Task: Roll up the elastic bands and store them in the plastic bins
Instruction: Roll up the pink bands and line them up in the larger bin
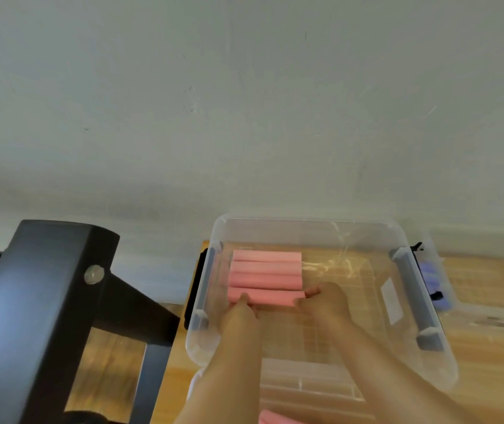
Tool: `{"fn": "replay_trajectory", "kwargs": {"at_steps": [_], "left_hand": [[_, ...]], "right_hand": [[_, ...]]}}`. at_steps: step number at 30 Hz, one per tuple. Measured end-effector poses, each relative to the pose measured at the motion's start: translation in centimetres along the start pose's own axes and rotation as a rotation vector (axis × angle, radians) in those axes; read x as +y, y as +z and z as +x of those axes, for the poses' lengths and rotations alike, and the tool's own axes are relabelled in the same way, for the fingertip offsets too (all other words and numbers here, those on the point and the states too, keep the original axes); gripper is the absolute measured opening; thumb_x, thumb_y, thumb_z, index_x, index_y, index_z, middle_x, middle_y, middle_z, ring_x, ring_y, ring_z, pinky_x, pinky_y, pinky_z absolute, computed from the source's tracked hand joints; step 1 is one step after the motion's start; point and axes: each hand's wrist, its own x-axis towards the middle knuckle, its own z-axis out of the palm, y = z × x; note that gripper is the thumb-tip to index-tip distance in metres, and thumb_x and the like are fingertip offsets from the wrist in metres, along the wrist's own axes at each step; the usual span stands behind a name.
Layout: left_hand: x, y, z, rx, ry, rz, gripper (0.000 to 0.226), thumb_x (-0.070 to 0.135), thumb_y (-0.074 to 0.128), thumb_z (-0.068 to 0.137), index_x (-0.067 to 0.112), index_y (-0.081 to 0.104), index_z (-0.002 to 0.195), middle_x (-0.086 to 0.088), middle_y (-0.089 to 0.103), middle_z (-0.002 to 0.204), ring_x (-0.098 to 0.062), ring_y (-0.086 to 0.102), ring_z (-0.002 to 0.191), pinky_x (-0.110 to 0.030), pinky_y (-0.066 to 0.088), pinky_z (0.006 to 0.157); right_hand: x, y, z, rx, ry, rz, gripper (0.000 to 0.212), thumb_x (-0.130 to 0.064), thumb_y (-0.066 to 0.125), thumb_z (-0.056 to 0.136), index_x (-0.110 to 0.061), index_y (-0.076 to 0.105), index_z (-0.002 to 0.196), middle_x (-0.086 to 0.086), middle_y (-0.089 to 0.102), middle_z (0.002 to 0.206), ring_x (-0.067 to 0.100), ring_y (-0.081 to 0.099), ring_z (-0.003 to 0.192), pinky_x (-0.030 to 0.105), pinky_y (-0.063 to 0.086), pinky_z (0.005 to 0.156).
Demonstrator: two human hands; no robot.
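Worktop (489, 347) of pale wood is seen below a plain wall, with a black frame (39, 301) stood at its left edge. A clear plastic bin (305, 221) is set on it, lid off, and three pink rolls (266, 267) are laid side by side in its far left part. Storage is judged to be the step in hand. A fourth roll (270, 296) is held just beside the others, touching the third. It is gripped at its left end by the left hand (238, 307), thumb on top, and pinched at its right end by the right hand (325, 298), fingers curled. Next, the roll must be let go without being allowed to spring open, and both hands drawn out over the near rim. A second bin (449, 289) holding purple items (431, 270) is stood to the right. A loose pink roll (272, 419) is glimpsed at the lower edge. Nothing is seen to block the way.
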Motion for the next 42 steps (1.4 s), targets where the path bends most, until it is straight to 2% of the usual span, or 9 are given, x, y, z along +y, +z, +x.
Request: {"fn": "replay_trajectory", "kwargs": {"at_steps": [3, 7, 11, 15, 23, 28, 31, 33, 42], "left_hand": [[-0.1, 0.1, 0.6, 0.011, -0.018, -0.024, 0.004, 0.001, 0.053, 0.096, 0.004, 0.054, 0.094, -0.008, 0.052, 0.076, -0.018, 0.054, 0.06, -0.016, 0.044, 0.032], [0.0, 0.0, 1.2, 0.025, -0.014, -0.037, 0.019, 0.004, 0.053, 0.098, 0.009, 0.05, 0.08, -0.007, 0.056, 0.06, -0.012, 0.056, 0.034, -0.015, 0.038, 0.026], [-0.1, 0.4, 1.5, 0.062, -0.006, -0.028, 0.029, 0.007, 0.051, 0.098, 0.011, 0.055, 0.127, -0.003, 0.053, 0.066, -0.003, 0.046, 0.022, -0.014, 0.037, 0.027], [0.1, 0.6, 1.0, 0.057, -0.032, -0.026, 0.013, 0.006, 0.048, 0.1, 0.012, 0.055, 0.091, 0.003, 0.052, 0.034, -0.005, 0.046, 0.022, -0.017, 0.038, 0.028], [0.5, 1.7, 0.2, -0.009, -0.059, 0.121, 0.036, 0.005, 0.037, 0.103, -0.001, 0.043, 0.137, -0.011, 0.054, 0.079, -0.024, 0.061, 0.077, -0.033, 0.049, 0.065], [1.1, 1.9, -2.1, -0.014, -0.026, 0.29, 0.018, 0.003, 0.049, 0.098, 0.0, 0.048, 0.08, -0.012, 0.051, 0.065, -0.021, 0.052, 0.058, -0.023, 0.04, 0.026], [1.2, 2.0, -3.3, -0.072, 0.211, 0.601, 0.02, 0.013, 0.051, 0.099, 0.005, 0.051, 0.081, -0.005, 0.06, 0.052, -0.02, 0.06, 0.057, -0.03, 0.056, 0.055], [1.2, 1.8, -4.5, -0.159, 0.541, 0.904, 0.016, 0.021, 0.053, 0.098, 0.006, 0.056, 0.097, -0.003, 0.068, 0.079, -0.025, 0.063, 0.085, -0.034, 0.051, 0.087], [-0.2, -1.2, -10.9, -0.406, 1.493, 1.547, 0.052, 0.042, 0.041, 0.101, 0.019, 0.036, 0.147, -0.002, 0.033, 0.155, -0.02, 0.024, 0.144, -0.028, 0.013, 0.115]], "right_hand": [[-0.2, 0.1, 0.3, 0.002, -0.008, -0.052, 0.02, -0.014, 0.079, 0.076, -0.01, 0.07, 0.092, 0.003, 0.067, 0.092, 0.019, 0.062, 0.084, 0.024, 0.043, 0.07], [-0.2, 0.3, 0.7, 0.003, -0.007, -0.044, 0.02, -0.014, 0.08, 0.074, -0.01, 0.07, 0.091, 0.002, 0.068, 0.091, 0.018, 0.063, 0.084, 0.023, 0.042, 0.07], [-0.5, 0.5, 0.7, 0.042, -0.014, -0.007, 0.019, -0.011, 0.08, 0.073, -0.016, 0.064, 0.081, -0.001, 0.065, 0.088, 0.017, 0.06, 0.082, 0.024, 0.044, 0.073], [-0.4, 0.5, 0.7, 0.047, -0.028, -0.04, 0.02, -0.011, 0.08, 0.074, -0.018, 0.062, 0.074, 0.001, 0.066, 0.088, 0.018, 0.061, 0.083, 0.024, 0.042, 0.072], [-0.9, 0.0, -0.1, 0.011, -0.098, -0.269, 0.008, -0.022, 0.073, 0.082, -0.018, 0.066, 0.083, 0.007, 0.071, 0.097, 0.027, 0.066, 0.093, 0.027, 0.046, 0.073], [-1.9, -2.3, -1.5, 0.063, -0.241, -0.281, 0.01, -0.014, 0.065, 0.085, -0.012, 0.07, 0.094, 0.007, 0.069, 0.103, 0.027, 0.063, 0.1, 0.031, 0.047, 0.08], [-1.9, -3.5, -2.8, 0.081, -0.382, -0.28, 0.019, -0.013, 0.058, 0.089, -0.013, 0.066, 0.106, 0.006, 0.067, 0.11, 0.026, 0.06, 0.106, 0.034, 0.046, 0.085], [-1.9, -4.2, -3.6, 0.093, -0.506, -0.304, 0.027, -0.014, 0.057, 0.089, -0.013, 0.063, 0.116, 0.005, 0.065, 0.117, 0.025, 0.057, 0.112, 0.034, 0.045, 0.088], [1.0, -8.1, -7.6, 0.287, -0.953, -0.485, 0.044, -0.018, 0.065, 0.09, -0.008, 0.056, 0.132, 0.012, 0.053, 0.139, 0.029, 0.045, 0.134, 0.038, 0.032, 0.11]]}}
